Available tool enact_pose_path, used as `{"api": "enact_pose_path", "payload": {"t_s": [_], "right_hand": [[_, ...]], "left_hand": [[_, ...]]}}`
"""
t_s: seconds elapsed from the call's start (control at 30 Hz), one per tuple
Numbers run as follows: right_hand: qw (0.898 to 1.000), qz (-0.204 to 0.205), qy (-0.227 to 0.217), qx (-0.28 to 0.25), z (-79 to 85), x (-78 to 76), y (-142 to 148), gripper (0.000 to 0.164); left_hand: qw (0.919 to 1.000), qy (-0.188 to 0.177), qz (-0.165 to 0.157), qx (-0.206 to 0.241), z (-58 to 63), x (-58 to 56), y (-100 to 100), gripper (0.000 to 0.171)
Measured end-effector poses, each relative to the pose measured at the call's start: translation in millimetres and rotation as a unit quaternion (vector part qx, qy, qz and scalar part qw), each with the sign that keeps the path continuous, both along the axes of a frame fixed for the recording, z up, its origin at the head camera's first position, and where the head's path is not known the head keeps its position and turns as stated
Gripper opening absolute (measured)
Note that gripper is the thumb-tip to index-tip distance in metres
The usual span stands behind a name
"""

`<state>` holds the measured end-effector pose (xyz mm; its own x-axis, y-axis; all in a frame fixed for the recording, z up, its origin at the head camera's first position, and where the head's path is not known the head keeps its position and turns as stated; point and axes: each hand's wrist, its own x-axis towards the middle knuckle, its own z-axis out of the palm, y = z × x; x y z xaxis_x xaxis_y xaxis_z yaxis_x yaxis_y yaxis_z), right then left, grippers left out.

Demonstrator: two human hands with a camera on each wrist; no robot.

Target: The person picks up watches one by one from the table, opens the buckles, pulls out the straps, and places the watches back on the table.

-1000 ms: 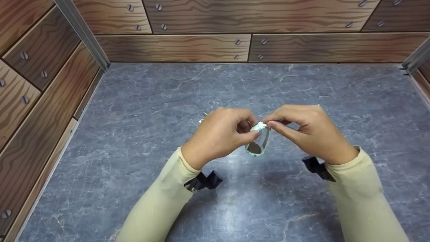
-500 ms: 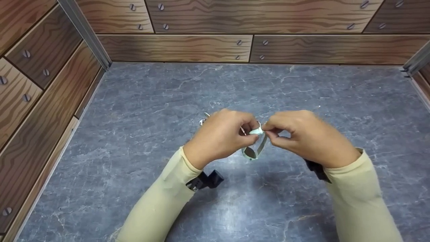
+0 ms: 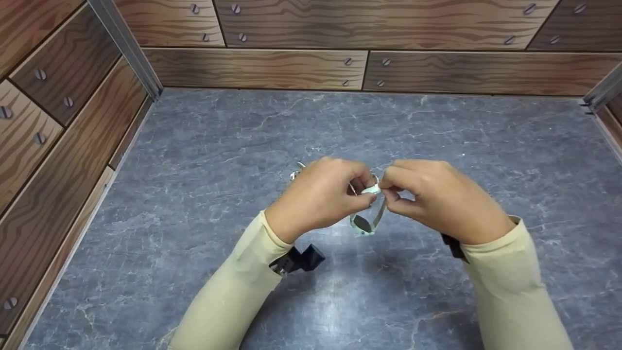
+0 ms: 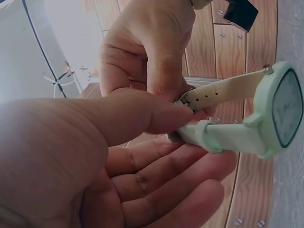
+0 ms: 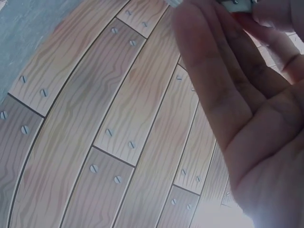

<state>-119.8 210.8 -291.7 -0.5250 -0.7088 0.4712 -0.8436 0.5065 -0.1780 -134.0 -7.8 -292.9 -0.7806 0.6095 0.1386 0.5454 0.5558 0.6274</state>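
Note:
A pale mint-green wristwatch [image 3: 363,224] is held above the table between both hands, its case hanging below the fingers in the head view. My left hand [image 3: 320,194] pinches the strap [image 4: 232,137] near its buckle end, thumb on top and fingers beneath in the left wrist view. From the other side, my right hand [image 3: 435,199] pinches the strap at the metal buckle [image 4: 186,100]. The two strap ends meet at the buckle, and a keeper loop [image 4: 209,137] circles one of them. Fingertips hide the exact fit of the ends. The right wrist view catches only a sliver of watch [image 5: 237,5].
Behind the left hand, a small shiny object [image 3: 294,175] lies on the grey marbled table [image 3: 218,131], partly hidden. Wood-patterned walls [image 3: 257,68] stand at the back and sides. Black wrist cameras [image 3: 311,257] are strapped to the sleeves.
The right hand has dropped slightly, its fingers now more curled at the buckle. The watch's strap end has tilted and come lower, and the case has shifted a little left and down.

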Motion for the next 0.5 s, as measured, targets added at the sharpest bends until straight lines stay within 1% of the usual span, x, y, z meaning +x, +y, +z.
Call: {"api": "enact_pose_path", "payload": {"t_s": [0.1, 0.23, 0.37, 0.5], "right_hand": [[1.0, 0.002, 0.007, -0.001, -1.0, -0.5, -0.2, 0.029], [1.0, 0.004, 0.019, 0.0, -1.1, -0.9, 0.6, 0.028], [0.999, 0.013, 0.037, -0.004, -0.7, -1.5, 1.2, 0.028], [0.999, 0.023, 0.048, -0.011, -1.2, -2.2, 0.3, 0.028]], "left_hand": [[0.9999, -0.012, -0.006, 0.005, -0.4, -0.1, 0.4, 0.016], [0.9999, -0.009, -0.008, 0.01, -1.1, -0.4, 0.3, 0.016], [0.9998, -0.007, 0.002, 0.018, -0.3, 0.3, 0.3, 0.014], [0.9989, -0.021, 0.013, 0.039, -0.3, 1.2, 0.6, 0.011]]}}
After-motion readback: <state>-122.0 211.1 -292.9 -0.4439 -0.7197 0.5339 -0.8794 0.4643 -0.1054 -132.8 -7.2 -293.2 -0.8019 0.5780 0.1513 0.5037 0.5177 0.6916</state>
